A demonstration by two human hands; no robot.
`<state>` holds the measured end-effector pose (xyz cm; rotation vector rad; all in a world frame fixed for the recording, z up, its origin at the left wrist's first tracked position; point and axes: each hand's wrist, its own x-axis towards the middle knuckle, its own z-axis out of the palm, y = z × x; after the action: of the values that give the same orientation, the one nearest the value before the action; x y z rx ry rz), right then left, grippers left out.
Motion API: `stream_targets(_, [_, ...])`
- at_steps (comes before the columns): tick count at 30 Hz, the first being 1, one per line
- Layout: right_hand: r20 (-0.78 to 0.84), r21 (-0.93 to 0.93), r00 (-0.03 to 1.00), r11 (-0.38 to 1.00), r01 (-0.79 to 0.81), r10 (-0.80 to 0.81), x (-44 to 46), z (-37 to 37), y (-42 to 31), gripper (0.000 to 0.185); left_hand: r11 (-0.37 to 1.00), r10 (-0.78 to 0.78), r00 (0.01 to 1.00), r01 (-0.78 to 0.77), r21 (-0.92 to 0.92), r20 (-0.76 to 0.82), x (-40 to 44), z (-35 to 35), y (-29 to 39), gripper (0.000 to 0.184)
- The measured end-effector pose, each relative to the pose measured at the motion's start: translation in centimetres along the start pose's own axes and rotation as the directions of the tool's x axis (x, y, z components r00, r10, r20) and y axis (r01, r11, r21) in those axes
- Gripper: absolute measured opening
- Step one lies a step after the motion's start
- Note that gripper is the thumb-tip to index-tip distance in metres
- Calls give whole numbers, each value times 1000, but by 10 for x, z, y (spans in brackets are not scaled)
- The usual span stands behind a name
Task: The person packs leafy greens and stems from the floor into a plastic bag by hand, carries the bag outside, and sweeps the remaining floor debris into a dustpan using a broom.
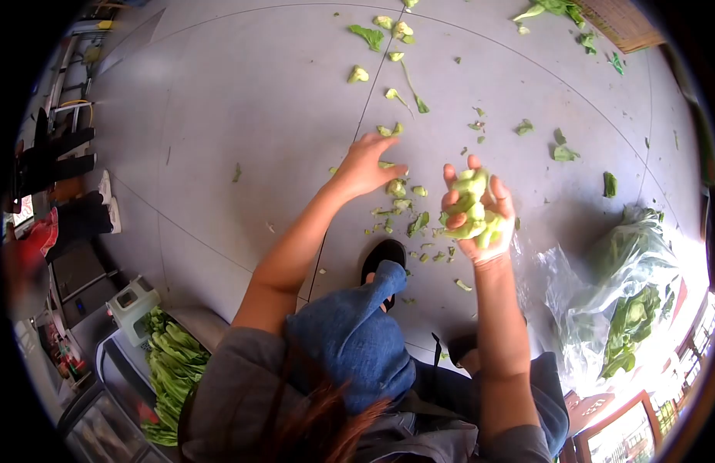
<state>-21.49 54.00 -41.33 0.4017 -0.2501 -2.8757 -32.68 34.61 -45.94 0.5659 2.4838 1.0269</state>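
Observation:
My right hand (pixel 502 214) is raised palm up with its fingers curled around a handful of pale green vegetable stem ends (pixel 472 202). Low over the floor, my left hand (pixel 365 166) reaches out with thumb and fingers apart. A cut stem end (pixel 388 130) lies by its fingertips, and a sliver of green shows between thumb and fingers; whether they touch it I cannot tell. More chopped stem scraps (pixel 397 187) and leaf bits (pixel 418 224) lie just right of this hand, in front of my shoe (pixel 384 259).
Loose leaves (pixel 367 36) and trimmed ends are strewn over the grey tiled floor (pixel 242 92). A clear plastic bag (pixel 635 262) of leafy greens stands at right, a cardboard box (pixel 623 23) at top right. Leafy greens (pixel 172 359) are heaped at lower left. Another person's legs (pixel 84 212) show at left.

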Motion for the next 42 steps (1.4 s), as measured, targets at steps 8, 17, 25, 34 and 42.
stream_targets(8, [-130, -657, 938, 736, 161, -321, -66, 89, -137, 40, 966, 76, 991, -100, 238, 109, -34, 91, -55, 32])
stream_targets(17, [-122, -911, 456, -83, -404, -882, -381, 123, -234, 51, 948, -231, 972, 233, -216, 38, 1, 73, -70, 19])
stream_targets(25, [230, -341, 786, -804, -487, -574, -197, 88, -157, 28, 320, -501, 808, 506, -801, 310, 39, 23, -64, 11])
stream_targets(34, [-215, -298, 858, -805, -513, -467, -40, -91, -55, 27, 996, -32, 968, 11, -86, -250, 56, 40, -78, 20])
stream_targets(42, [-201, -445, 774, -648, -618, -600, -39, -97, -60, 20, 860, -40, 999, 28, 510, 13, 74, 50, -69, 29])
